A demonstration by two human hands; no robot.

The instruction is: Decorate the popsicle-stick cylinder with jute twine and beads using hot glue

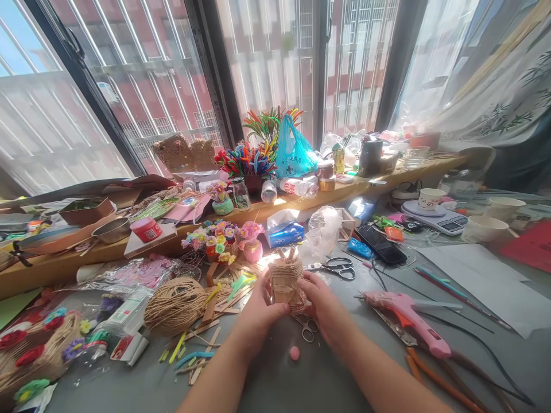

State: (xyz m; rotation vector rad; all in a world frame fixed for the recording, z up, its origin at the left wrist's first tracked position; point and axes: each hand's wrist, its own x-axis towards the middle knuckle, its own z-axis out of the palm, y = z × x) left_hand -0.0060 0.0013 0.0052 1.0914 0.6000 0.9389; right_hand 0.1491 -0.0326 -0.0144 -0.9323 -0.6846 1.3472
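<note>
Between my hands is a small handmade craft piece [286, 282], wrapped in twine at the top with flat wooden pieces on its front. My left hand [261, 307] grips its left side, thumb across the lower front. On the opposite side, the fingers of my right hand [321, 293] are closed against it. Just below the piece lie small scissors [308, 330], partly hidden by it, and a pink pompom ball [294, 353]. Black-handled scissors [338, 268] rest behind my right hand. A ball of twine [176, 306] and loose wooden sticks [210, 312] lie left of my left hand.
A pink hot glue gun [407, 318] with its cable and orange-handled pliers [434, 376] lie at right. Behind them are a phone [381, 244] and a scale [434, 216] bearing a paper cup. Pipe-cleaner flowers [219, 238] and a blue tissue pack [284, 234] stand along the ledge.
</note>
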